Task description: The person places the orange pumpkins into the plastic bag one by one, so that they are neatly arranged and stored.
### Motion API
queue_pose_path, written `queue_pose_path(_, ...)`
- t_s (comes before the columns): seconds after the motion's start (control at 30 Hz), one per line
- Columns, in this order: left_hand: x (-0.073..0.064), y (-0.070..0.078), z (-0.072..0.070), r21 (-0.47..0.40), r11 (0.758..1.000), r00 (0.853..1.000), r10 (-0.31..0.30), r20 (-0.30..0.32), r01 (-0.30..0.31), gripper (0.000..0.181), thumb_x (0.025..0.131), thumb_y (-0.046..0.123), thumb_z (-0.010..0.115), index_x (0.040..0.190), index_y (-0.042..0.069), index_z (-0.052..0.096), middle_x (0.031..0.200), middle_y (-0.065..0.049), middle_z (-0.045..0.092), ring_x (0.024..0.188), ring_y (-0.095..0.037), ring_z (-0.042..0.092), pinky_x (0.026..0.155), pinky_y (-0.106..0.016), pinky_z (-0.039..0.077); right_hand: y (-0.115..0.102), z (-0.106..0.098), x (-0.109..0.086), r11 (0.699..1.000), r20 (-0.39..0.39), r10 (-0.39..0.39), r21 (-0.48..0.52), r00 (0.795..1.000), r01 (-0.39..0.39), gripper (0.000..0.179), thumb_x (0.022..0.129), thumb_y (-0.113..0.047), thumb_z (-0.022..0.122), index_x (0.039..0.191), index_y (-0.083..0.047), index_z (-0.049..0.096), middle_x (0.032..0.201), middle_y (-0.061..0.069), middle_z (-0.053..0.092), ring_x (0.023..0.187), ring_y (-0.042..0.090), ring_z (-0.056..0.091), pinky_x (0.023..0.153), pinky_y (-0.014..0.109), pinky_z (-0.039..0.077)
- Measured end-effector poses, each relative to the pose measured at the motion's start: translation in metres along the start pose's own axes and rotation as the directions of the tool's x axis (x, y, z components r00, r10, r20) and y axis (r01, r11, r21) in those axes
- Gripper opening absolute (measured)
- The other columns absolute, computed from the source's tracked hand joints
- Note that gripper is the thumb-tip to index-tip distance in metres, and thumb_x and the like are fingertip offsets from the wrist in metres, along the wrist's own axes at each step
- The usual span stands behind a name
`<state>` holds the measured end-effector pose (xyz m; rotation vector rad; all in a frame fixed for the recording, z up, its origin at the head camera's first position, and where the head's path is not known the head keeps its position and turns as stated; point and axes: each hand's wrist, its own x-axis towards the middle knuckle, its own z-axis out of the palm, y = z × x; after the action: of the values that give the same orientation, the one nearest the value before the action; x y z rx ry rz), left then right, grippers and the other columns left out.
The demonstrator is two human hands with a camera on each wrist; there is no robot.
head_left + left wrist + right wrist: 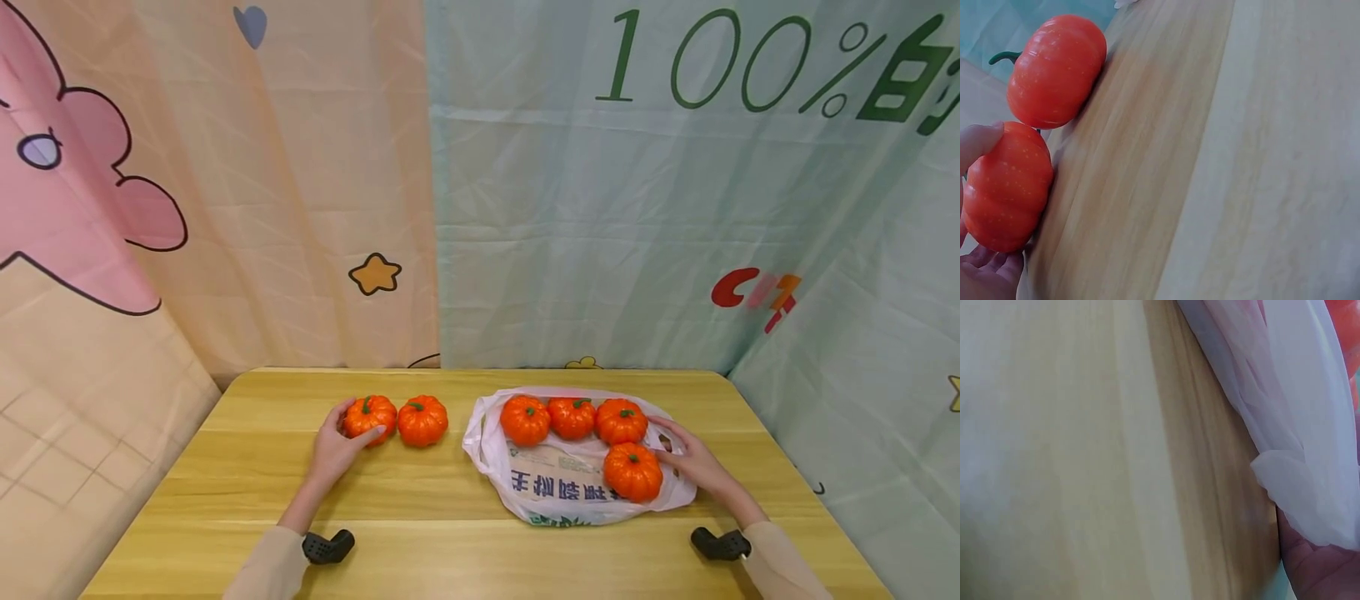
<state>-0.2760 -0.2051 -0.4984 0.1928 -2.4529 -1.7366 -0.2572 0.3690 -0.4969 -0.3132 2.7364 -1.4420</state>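
Observation:
My left hand (335, 450) grips the leftmost orange toy pumpkin (371, 417), thumb on its near side and fingers round its far left. A second pumpkin (423, 421) sits just right of it; both show in the left wrist view, with the held pumpkin (1009, 187) lower. A white plastic bag (491, 450) lies spread out with several pumpkins on it. At its right edge is my right hand (693, 461), fingers extended, with fingertips right at the back-right pumpkin (621, 422) and front pumpkin (633, 472). In the right wrist view, the bag's edge (1310, 481) partly hides that hand.
All this rests on a wooden table (427, 550). Printed curtains (525, 208) hang close behind it and at both sides. Two more pumpkins, one of them the far-left pumpkin (525, 420), stand along the bag's back edge. Each wrist carries a black device (328, 547).

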Motion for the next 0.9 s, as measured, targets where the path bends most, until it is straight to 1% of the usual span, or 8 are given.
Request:
queue_pose_path(0.1, 0.0, 0.002, 0.0, 0.0, 1.0, 1.0, -0.013, -0.003, 0.013, 0.082, 0.079, 0.021, 0.078, 0.145, 0.001, 0.033, 0.148, -0.025, 0.036, 0.135, -0.039, 0.038, 0.112, -0.05, 0.033, -0.001, 0.0, 0.001, 1.0, 0.0, 0.013, -0.004, 1.0, -0.013, 0.06, 0.092, -0.018, 0.062, 0.143, 0.001, 0.037, 0.15, 0.025, 0.033, 0.132, 0.038, 0.029, 0.102, 0.021, 0.035)
queue_pose_path(0.2, 0.0, 0.003, 0.0, 0.002, 1.0, 1.0, -0.012, -0.008, 0.012, 0.082, 0.079, 0.021, 0.078, 0.144, 0.001, 0.034, 0.148, -0.026, 0.036, 0.135, -0.039, 0.039, 0.112, -0.05, 0.034, 0.0, 0.0, 0.001, 1.0, 0.001, -0.002, 0.017, 1.0, 0.002, 0.06, 0.092, -0.017, 0.062, 0.143, 0.002, 0.037, 0.149, 0.027, 0.032, 0.133, 0.034, 0.03, 0.098, 0.011, 0.032)
queue_pose_path(0.27, -0.001, 0.003, 0.0, -0.002, 1.0, 1.0, -0.013, -0.011, 0.013, 0.082, 0.078, 0.021, 0.079, 0.144, 0.0, 0.034, 0.147, -0.026, 0.037, 0.134, -0.039, 0.04, 0.111, -0.049, 0.035, 0.0, 0.0, 0.001, 0.999, 0.005, -0.014, 0.031, 1.0, 0.014, 0.06, 0.093, -0.016, 0.062, 0.143, 0.003, 0.037, 0.149, 0.028, 0.032, 0.132, 0.021, 0.035, 0.092, 0.005, 0.031)
queue_pose_path(0.33, -0.003, 0.003, 0.001, -0.005, 1.0, 1.0, -0.012, -0.016, 0.012, 0.082, 0.078, 0.021, 0.079, 0.144, 0.0, 0.035, 0.147, -0.026, 0.037, 0.134, -0.039, 0.04, 0.111, -0.049, 0.035, 0.001, 0.0, 0.0, 0.999, 0.001, -0.014, 0.04, 1.0, 0.014, 0.06, 0.092, -0.017, 0.062, 0.143, 0.003, 0.037, 0.149, 0.028, 0.032, 0.127, 0.002, 0.036, 0.088, 0.0, 0.029)
queue_pose_path(0.4, -0.005, 0.002, 0.001, -0.009, 1.0, 1.0, -0.014, -0.021, 0.014, 0.082, 0.077, 0.021, 0.08, 0.143, 0.0, 0.036, 0.147, -0.026, 0.037, 0.135, -0.039, 0.04, 0.111, -0.049, 0.035, 0.001, 0.0, 0.0, 0.999, 0.002, -0.018, 0.039, 1.0, 0.018, 0.06, 0.092, -0.017, 0.062, 0.143, 0.003, 0.037, 0.149, 0.028, 0.033, 0.118, -0.013, 0.034, 0.088, 0.001, 0.029)
queue_pose_path(0.47, -0.006, 0.001, 0.002, -0.018, 1.0, 1.0, -0.013, -0.026, 0.012, 0.082, 0.077, 0.021, 0.08, 0.143, 0.0, 0.036, 0.147, -0.026, 0.038, 0.135, -0.038, 0.04, 0.111, -0.048, 0.035, 0.001, -0.001, 0.0, 0.999, -0.003, -0.025, 0.04, 1.0, 0.025, 0.06, 0.092, -0.017, 0.063, 0.143, 0.003, 0.038, 0.148, 0.028, 0.033, 0.112, -0.02, 0.032, 0.088, 0.002, 0.03)
queue_pose_path(0.73, -0.009, 0.004, 0.003, -0.009, 1.0, 0.999, -0.015, -0.044, 0.015, 0.081, 0.077, 0.021, 0.08, 0.143, 0.001, 0.037, 0.146, -0.025, 0.04, 0.134, -0.038, 0.041, 0.11, -0.048, 0.036, 0.001, 0.0, -0.001, 0.998, 0.009, -0.048, 0.048, 0.999, 0.047, 0.059, 0.092, -0.013, 0.062, 0.142, 0.006, 0.038, 0.147, 0.031, 0.033, 0.106, -0.021, 0.036, 0.087, 0.003, 0.035)
queue_pose_path(0.9, -0.01, 0.007, 0.003, 0.013, 1.0, 0.999, -0.019, -0.048, 0.02, 0.081, 0.077, 0.022, 0.08, 0.143, 0.002, 0.038, 0.143, -0.025, 0.042, 0.129, -0.038, 0.045, 0.107, -0.048, 0.04, 0.001, -0.001, 0.0, 0.997, 0.008, -0.046, 0.056, 0.999, 0.045, 0.059, 0.092, -0.013, 0.062, 0.142, 0.006, 0.037, 0.147, 0.031, 0.032, 0.107, -0.023, 0.034, 0.087, 0.002, 0.033)
